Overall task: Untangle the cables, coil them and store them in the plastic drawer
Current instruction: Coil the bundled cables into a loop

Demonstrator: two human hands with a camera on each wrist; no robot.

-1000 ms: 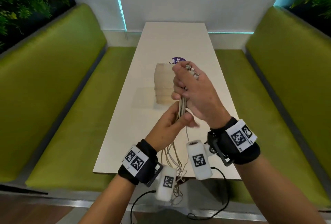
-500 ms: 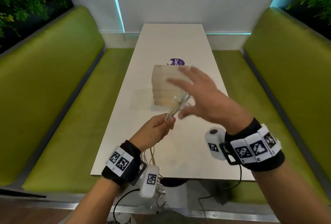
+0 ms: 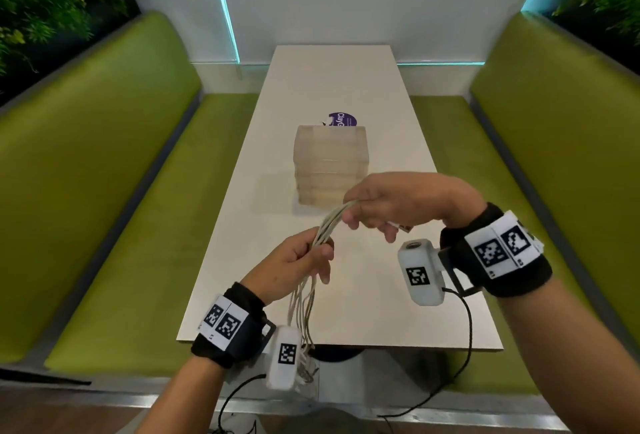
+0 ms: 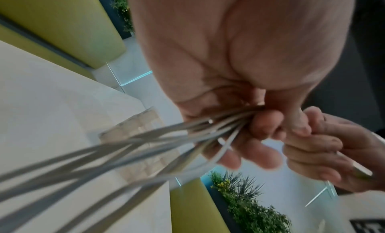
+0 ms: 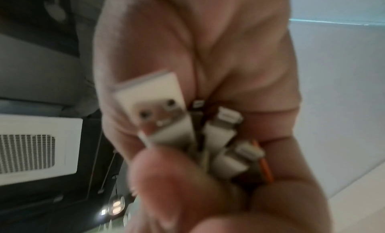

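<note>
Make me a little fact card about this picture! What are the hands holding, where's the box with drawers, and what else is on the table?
left hand: grips the bundle of white cables lower down, loose ends hanging past the table edge
right hand: holds the cables' plug ends, fingers curled round them
plastic drawer: clear stacked unit on the table, beyond the hands, drawers look closed
purple sticker: on the table behind the drawer unit
benches: green, on both sides
cables stored: none yet

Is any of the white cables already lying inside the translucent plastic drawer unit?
No: the white cables hang between the left hand and right hand.
</note>
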